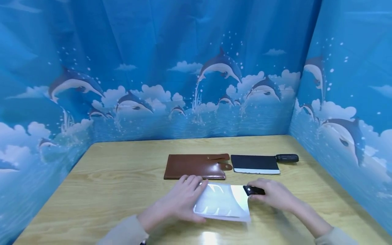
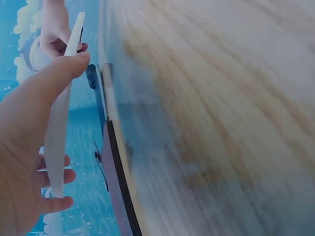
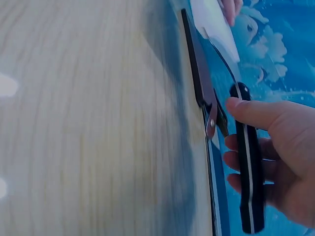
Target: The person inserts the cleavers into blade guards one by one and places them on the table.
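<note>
Above the near part of the table, a cleaver [image 1: 240, 195] is held with its blade inside a pale translucent cover [image 1: 211, 200]. My right hand [image 1: 275, 194] grips its black handle [image 3: 248, 157], thumb on one side and fingers curled round the other. At the opposite end my left hand [image 1: 183, 199] holds the cover, the thumb on one face and fingertips on the other, as the left wrist view shows. Between cover and handle a strip of bare blade shows in the right wrist view. How far the blade sits inside the cover, I cannot tell.
Beyond my hands a brown leather sheath [image 1: 193, 166] with straps lies flat on the wooden table [image 1: 122, 190]. To its right lies a second cleaver [image 1: 255, 163], dark-bladed with a pale edge and black handle [image 1: 287, 158]. Blue dolphin-printed curtains [image 1: 171, 51] hang round the table.
</note>
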{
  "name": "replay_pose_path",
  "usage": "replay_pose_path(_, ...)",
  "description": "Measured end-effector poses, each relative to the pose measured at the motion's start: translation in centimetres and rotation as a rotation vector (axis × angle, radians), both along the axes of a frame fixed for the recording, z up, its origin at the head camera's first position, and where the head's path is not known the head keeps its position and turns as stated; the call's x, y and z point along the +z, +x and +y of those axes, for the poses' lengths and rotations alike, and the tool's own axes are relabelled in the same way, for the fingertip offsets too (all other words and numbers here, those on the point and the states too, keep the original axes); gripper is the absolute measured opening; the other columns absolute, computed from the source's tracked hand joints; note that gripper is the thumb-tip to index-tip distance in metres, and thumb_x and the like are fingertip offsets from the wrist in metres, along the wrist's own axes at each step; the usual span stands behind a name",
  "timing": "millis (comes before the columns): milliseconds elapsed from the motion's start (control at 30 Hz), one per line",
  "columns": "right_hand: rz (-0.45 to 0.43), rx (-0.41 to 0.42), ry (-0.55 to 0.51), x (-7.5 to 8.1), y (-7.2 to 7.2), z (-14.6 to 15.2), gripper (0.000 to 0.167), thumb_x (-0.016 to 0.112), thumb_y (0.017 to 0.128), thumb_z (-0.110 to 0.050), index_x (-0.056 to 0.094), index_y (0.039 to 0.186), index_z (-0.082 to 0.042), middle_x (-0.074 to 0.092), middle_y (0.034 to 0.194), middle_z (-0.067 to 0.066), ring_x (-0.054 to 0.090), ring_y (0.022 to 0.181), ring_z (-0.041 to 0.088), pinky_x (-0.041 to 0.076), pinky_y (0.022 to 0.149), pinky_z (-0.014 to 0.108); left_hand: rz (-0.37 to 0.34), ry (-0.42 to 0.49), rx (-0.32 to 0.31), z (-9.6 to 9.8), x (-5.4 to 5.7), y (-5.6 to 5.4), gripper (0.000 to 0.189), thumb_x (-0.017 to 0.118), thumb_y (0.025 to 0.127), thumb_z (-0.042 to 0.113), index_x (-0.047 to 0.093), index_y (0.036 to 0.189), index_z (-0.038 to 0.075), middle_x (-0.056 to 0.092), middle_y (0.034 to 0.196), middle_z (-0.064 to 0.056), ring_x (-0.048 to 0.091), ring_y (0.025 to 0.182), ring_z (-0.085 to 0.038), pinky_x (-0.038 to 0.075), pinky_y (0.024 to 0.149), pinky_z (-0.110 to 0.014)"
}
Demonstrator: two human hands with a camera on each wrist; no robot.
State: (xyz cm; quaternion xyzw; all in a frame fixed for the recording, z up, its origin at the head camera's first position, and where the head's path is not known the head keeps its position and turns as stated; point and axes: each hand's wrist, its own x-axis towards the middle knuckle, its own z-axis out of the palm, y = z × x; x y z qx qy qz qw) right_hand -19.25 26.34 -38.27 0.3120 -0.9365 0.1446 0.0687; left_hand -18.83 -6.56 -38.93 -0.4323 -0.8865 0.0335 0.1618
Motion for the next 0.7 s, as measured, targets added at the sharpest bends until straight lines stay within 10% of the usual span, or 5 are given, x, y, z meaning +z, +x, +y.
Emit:
replay_pose_path(433, -0.271, -0.052, -0.092, -1.7, -1.8, 2.1, 0.033, 0.074, 0.077, -0.024, 0.067, 0.102, -0.004, 0.063, 0.099, 0.004, 0.058, 0.091, 0.024, 0.049, 0.078, 0.042, -0.22, -0.162, 0.088, 1.8, -0.5, -0.7, 0.109, 0.051, 0.065, 0.082, 0.037, 0.139, 0.003, 0.048, 0.123, -0.009, 0.047, 0.111, -0.02, 0.039, 0.095, -0.037)
replay_pose_path(700, -0.19, 0.016, -0.111, -2.8, -2.2, 2.3, 0.032, 0.073, 0.077, -0.024, 0.067, 0.098, 0.0, 0.063, 0.094, 0.007, 0.058, 0.086, 0.025, 0.049, 0.075, 0.043, -0.268, -0.185, 0.078, 2.0, -1.4, -0.8, 0.109, 0.048, 0.066, 0.082, 0.037, 0.138, 0.001, 0.049, 0.124, -0.01, 0.047, 0.111, -0.02, 0.039, 0.095, -0.035)
